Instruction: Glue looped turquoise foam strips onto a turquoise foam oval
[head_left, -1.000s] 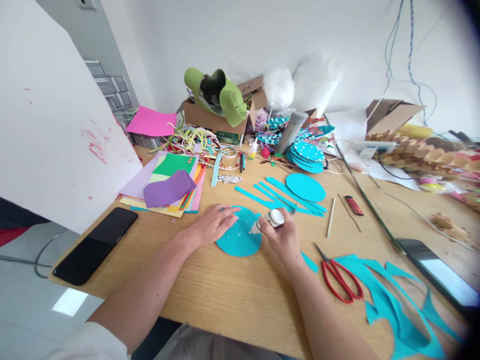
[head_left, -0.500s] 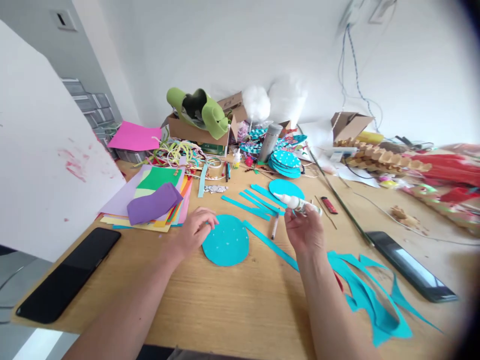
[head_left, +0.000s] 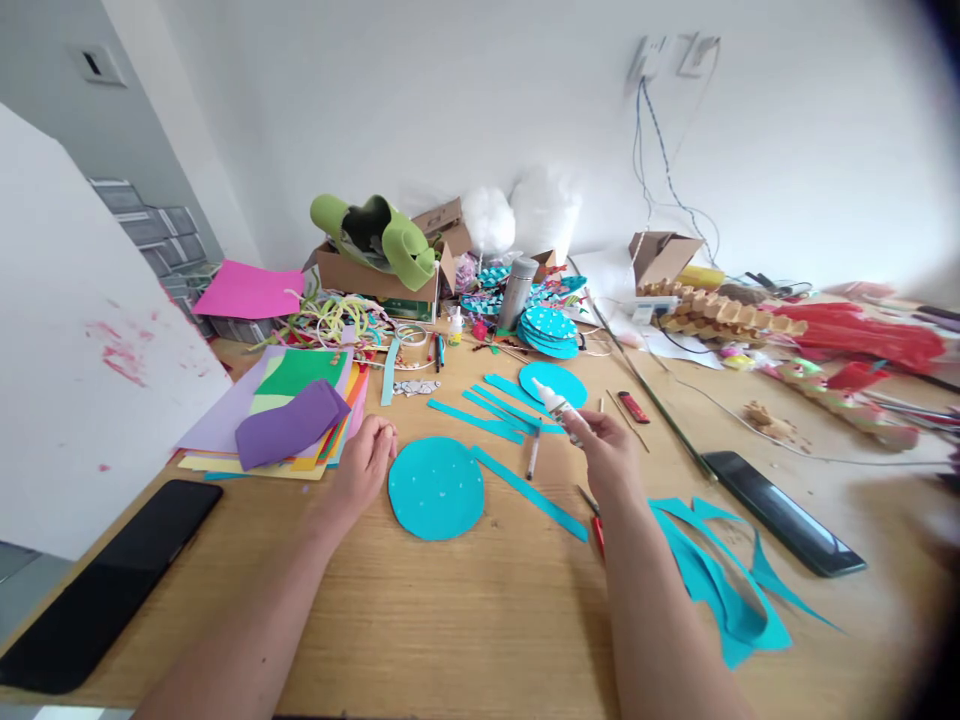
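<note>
A white glue bottle is held in my right hand, its pointed nozzle tilted up and to the left. My left hand is closed beside the left edge of a blue round cutout with small white marks on it. What its curled fingers hold, if anything, is hidden. Between the hands, a long blue strip slants away from the round piece, and a pen lies behind it. Several more blue strips and another blue disc lie further back.
Coloured sheets are stacked at left, with a black phone nearer me. Blue offcuts, red-handled scissors and another phone lie at right. A grey bottle, stacked dotted discs and craft supplies line the back.
My right hand has turned the glue bottle from nearly level to a steeper tilt. My left hand has drawn slightly away from the round cutout. The whole view has shifted.
</note>
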